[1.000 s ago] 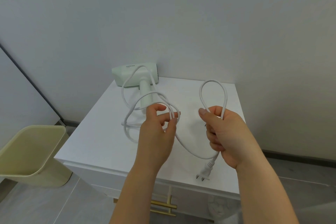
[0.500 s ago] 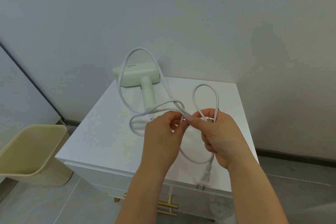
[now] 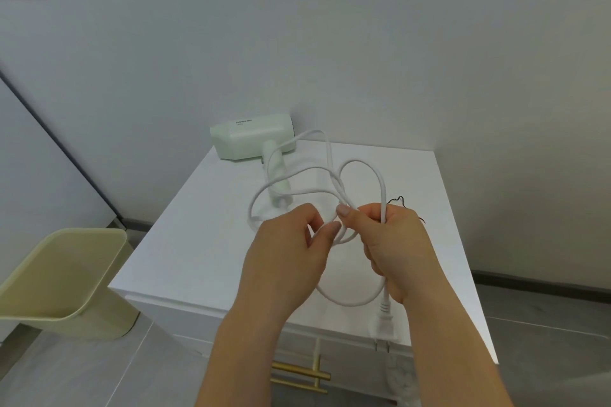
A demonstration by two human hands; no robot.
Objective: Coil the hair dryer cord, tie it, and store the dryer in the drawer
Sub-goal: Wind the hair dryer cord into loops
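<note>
White plug (image 3: pixel 383 324) hangs nearest you, below your right hand (image 3: pixel 396 241), over the tabletop's (image 3: pixel 198 241) front edge. The cord (image 3: pixel 382 182) is thin, white and loosely looped, with several loops rising between your hands. Your right grip is curled round a bundle of strands. Your left hand (image 3: pixel 287 261), knuckles up, pinches a strand just beside the right thumb. Farther back, the cord runs to the pale green hair dryer (image 3: pixel 251 135), which lies at the tabletop's far edge by the wall.

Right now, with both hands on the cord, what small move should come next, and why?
Probably the left hand should pass its loop to the right hand, which grips one cord loop; slack near the hair dryer lies uncoiled.
</note>
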